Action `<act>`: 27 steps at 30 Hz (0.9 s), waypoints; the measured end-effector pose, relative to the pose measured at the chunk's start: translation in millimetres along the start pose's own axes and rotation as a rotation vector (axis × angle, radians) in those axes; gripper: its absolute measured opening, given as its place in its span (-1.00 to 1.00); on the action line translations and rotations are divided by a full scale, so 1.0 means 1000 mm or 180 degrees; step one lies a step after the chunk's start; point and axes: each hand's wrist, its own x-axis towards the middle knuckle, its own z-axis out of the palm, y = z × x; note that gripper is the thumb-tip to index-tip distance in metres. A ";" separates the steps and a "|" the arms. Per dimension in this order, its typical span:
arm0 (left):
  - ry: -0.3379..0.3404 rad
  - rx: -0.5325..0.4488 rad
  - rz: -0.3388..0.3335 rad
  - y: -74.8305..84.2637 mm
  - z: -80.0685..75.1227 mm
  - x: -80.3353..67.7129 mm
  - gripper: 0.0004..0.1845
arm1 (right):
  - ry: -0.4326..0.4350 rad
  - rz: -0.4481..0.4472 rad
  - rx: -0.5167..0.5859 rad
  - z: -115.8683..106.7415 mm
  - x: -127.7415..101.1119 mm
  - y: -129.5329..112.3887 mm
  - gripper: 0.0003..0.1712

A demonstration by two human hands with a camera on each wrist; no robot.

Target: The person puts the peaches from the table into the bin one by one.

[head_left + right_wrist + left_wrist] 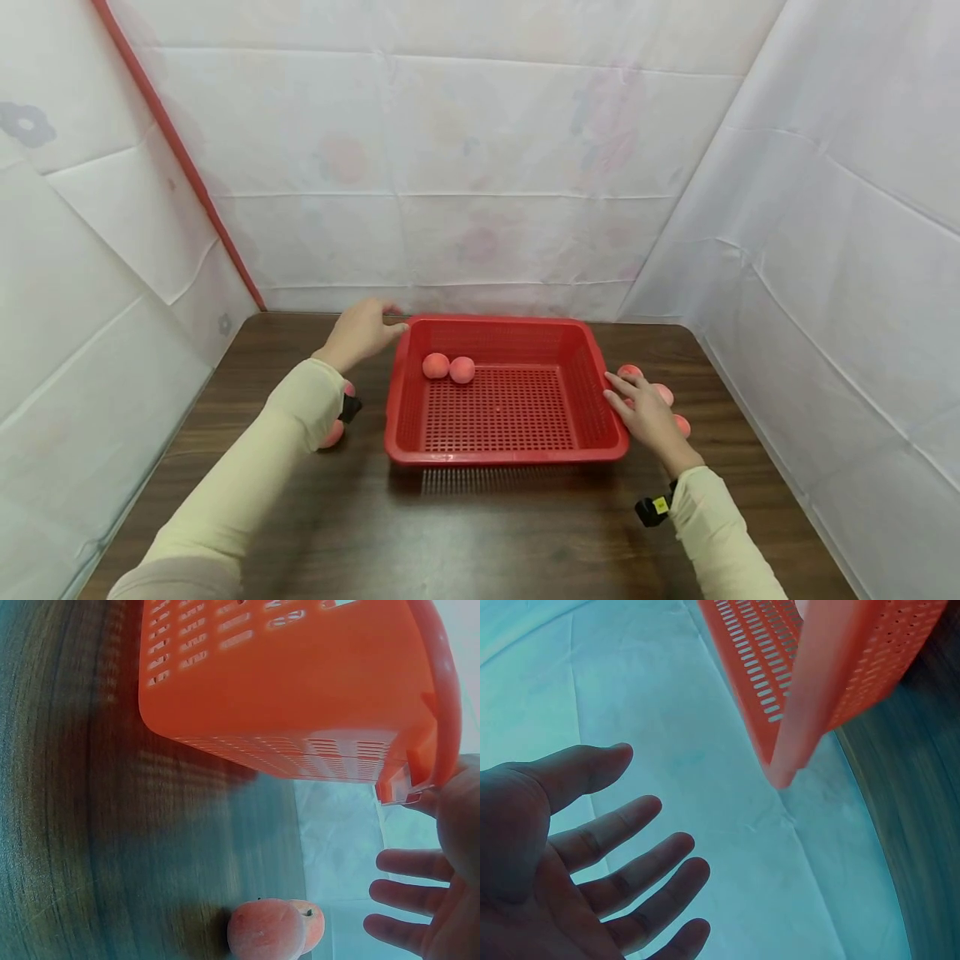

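A red plastic basket [495, 457] with slotted walls stands on the table. Two peaches [462, 370] lie in its far left part. My left hand [363, 333] hovers beside the basket's far left corner; in the left wrist view its fingers [641, 874] are spread and hold nothing, apart from the basket. At the right rim is my right hand [643, 410], fingertips right at the edge. The right wrist view shows three of its fingers [409, 892] stretched out below the rim, with the thumb side partly hidden behind it.
Several peaches [682, 425] lie on the table around and beyond my right hand. Under my left forearm, another peach [332, 434] and part of one more show. White patterned sheets [480, 167] hang at the back and both sides of the brown wooden table [480, 542].
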 end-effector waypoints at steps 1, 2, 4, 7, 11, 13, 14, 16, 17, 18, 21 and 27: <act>-0.0005 0.0001 -0.0035 -0.002 0.000 -0.001 -0.55 | -0.0007 -0.0004 0.0002 0.000 0.000 0.000 -0.42; -0.0006 0.0003 -0.0072 -0.005 -0.001 -0.002 -0.54 | -0.0004 -0.0008 0.0006 0.000 0.000 0.000 -0.42; -0.0019 0.0009 -0.0141 -0.009 -0.001 -0.004 -0.53 | -0.0006 -0.0014 0.0002 0.001 0.001 -0.001 -0.42; -0.0029 0.0038 -0.0221 -0.016 -0.002 -0.007 -0.54 | 0.0000 -0.0004 0.0001 0.001 0.001 -0.001 -0.42; -0.0061 0.0109 -0.0315 -0.027 -0.001 -0.011 -0.54 | 0.0014 0.0005 0.0024 0.002 0.001 0.000 -0.43; -0.0107 0.0143 -0.0379 -0.034 0.001 -0.012 -0.53 | 0.0020 -0.0004 0.0023 0.002 0.001 0.000 -0.43; -0.0139 0.0162 -0.0408 -0.037 0.002 -0.012 -0.53 | 0.0027 -0.0006 0.0022 0.002 0.002 -0.001 -0.43; -0.0206 0.0194 -0.0457 -0.043 0.005 -0.013 -0.52 | 0.0041 -0.0008 0.0019 0.002 0.002 -0.001 -0.43; -0.0238 0.0210 -0.0472 -0.047 0.006 -0.013 -0.52 | 0.0044 -0.0004 0.0021 0.002 0.002 -0.001 -0.43; -0.0258 0.0216 -0.0483 -0.050 0.008 -0.013 -0.52 | 0.0045 0.0000 0.0022 0.002 0.001 -0.002 -0.43; -0.0313 0.0215 -0.0513 -0.059 0.012 -0.015 -0.52 | 0.0033 0.0032 0.0027 0.002 0.001 -0.003 -0.43; -0.0423 0.0209 -0.0635 -0.073 0.017 -0.018 -0.50 | -0.0036 0.0063 0.0032 0.003 0.002 -0.003 -0.41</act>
